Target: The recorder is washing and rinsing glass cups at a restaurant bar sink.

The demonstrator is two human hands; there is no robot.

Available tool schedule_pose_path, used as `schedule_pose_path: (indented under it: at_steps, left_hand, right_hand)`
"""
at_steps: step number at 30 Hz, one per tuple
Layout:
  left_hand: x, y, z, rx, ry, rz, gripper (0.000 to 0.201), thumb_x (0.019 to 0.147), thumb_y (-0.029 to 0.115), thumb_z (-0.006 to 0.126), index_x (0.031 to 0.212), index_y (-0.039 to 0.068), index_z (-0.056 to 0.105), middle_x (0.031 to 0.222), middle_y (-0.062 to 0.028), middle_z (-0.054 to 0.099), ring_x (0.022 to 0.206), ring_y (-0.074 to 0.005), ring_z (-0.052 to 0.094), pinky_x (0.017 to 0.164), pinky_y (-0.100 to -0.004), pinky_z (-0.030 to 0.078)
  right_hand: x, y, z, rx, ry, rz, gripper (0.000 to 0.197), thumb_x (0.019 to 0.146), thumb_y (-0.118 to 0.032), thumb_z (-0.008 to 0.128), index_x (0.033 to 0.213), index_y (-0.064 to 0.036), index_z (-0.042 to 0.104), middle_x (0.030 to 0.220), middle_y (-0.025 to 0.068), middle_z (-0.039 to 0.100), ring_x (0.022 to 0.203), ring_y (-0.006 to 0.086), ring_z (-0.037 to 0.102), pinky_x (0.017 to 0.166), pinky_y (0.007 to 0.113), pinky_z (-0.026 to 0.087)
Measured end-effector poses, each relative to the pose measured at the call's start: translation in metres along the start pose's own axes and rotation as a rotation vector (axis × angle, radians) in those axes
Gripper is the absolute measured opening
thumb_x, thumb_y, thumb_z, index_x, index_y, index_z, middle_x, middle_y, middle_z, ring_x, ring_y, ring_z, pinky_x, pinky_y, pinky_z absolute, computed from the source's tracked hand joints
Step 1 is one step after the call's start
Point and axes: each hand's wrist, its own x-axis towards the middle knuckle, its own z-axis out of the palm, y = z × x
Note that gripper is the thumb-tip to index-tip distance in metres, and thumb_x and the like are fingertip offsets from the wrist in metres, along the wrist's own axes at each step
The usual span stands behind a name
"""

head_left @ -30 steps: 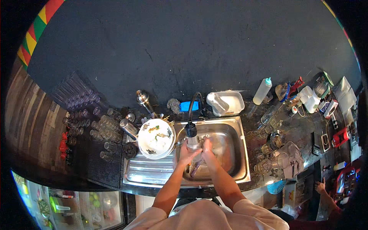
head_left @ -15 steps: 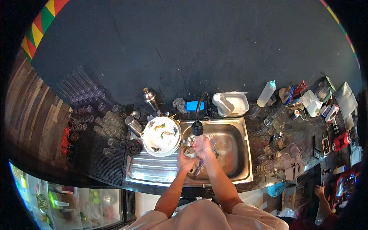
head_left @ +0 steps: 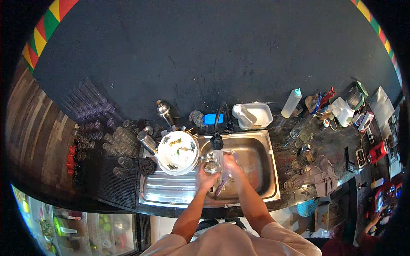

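Note:
My left hand (head_left: 206, 178) is closed around a clear drinking glass (head_left: 211, 167), whose round mouth faces up beneath the black spray tap (head_left: 217, 142). Water runs from the tap in a pale stream beside the glass. Just right of the stream, over the steel sink (head_left: 256, 187), is my right hand (head_left: 231, 163); motion smears its fingers, so their grip does not show. Below the hands a purple-handled utensil (head_left: 221, 186) lies in the basin. More glassware seems to sit there, but my hands partly hide it.
Stacked white plates (head_left: 178, 150) with food scraps stand left of the basin, beside a metal shaker cup (head_left: 147, 140). Many glasses (head_left: 121, 143) crowd the left counter. Behind the sink are a blue sponge (head_left: 213, 119) and a white tub (head_left: 262, 115). Pitchers (head_left: 304, 160) and a cloth (head_left: 326, 177) lie right.
My right hand has moved from beside the glass under the tap a little to the right. My left hand keeps the glass in nearly the same place. The view has shifted slightly.

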Motion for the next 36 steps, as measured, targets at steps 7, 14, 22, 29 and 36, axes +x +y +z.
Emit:
schedule_pose_path:
  at_steps: [7, 14, 22, 29, 36]
  left_hand:
    - [0.017, 0.007, 0.01, -0.126, -0.058, 0.101, 0.052, 0.054, 0.002, 0.074, 0.1, 0.002, 0.049, 0.087, -0.0055, 0.057, 0.077, -0.0146, 0.054, 0.072, -0.0269, 0.044]
    - [0.031, 0.004, 0.038, -0.431, -0.215, -0.29, 0.06, 0.06, 0.006, 0.073, 0.111, 0.001, 0.041, 0.089, -0.006, 0.057, 0.078, -0.0144, 0.055, 0.069, -0.0271, 0.044]
    - [0.047, -0.011, 0.056, -0.629, -0.159, -0.364, 0.031, 0.076, 0.021, 0.059, 0.102, 0.007, 0.051, 0.092, -0.0071, 0.056, 0.083, -0.018, 0.054, 0.071, -0.0341, 0.045]
    - [0.041, 0.009, 0.021, -1.059, -0.476, -1.058, 0.047, 0.084, 0.046, 0.031, 0.108, 0.01, 0.049, 0.107, -0.0134, 0.053, 0.093, -0.0304, 0.053, 0.077, -0.0538, 0.043]
    - [0.033, 0.008, 0.026, -1.142, -0.396, -0.884, 0.047, 0.084, 0.042, 0.031, 0.108, 0.009, 0.053, 0.109, -0.0076, 0.055, 0.102, -0.0287, 0.05, 0.093, -0.0463, 0.033]
  right_hand:
    - [0.009, 0.011, -0.016, 0.13, 0.234, -0.174, 0.014, 0.075, -0.006, 0.043, 0.085, -0.0079, 0.054, 0.062, 0.0003, 0.048, 0.045, 0.0104, 0.041, 0.04, 0.025, 0.032]
    - [0.004, 0.038, -0.058, -0.063, 0.299, 0.096, 0.014, 0.083, -0.019, 0.042, 0.089, -0.0119, 0.053, 0.061, -0.0022, 0.044, 0.047, 0.0083, 0.036, 0.043, 0.022, 0.028]
    - [0.003, 0.027, -0.058, -0.097, 0.397, -0.035, 0.023, 0.078, -0.024, 0.06, 0.075, -0.0012, 0.061, 0.078, 0.0061, 0.057, 0.081, 0.0154, 0.051, 0.072, 0.026, 0.039]
    - [-0.012, -0.01, -0.016, -0.727, 0.284, -0.766, 0.015, 0.074, -0.013, 0.054, 0.067, -0.0018, 0.06, 0.07, 0.0026, 0.059, 0.085, 0.0122, 0.05, 0.073, 0.024, 0.04]
    - [0.003, -0.003, -0.006, -0.497, 0.645, -0.146, 0.028, 0.07, -0.021, 0.054, 0.053, 0.0012, 0.054, 0.05, 0.0015, 0.05, 0.046, 0.0122, 0.041, 0.043, 0.036, 0.033]
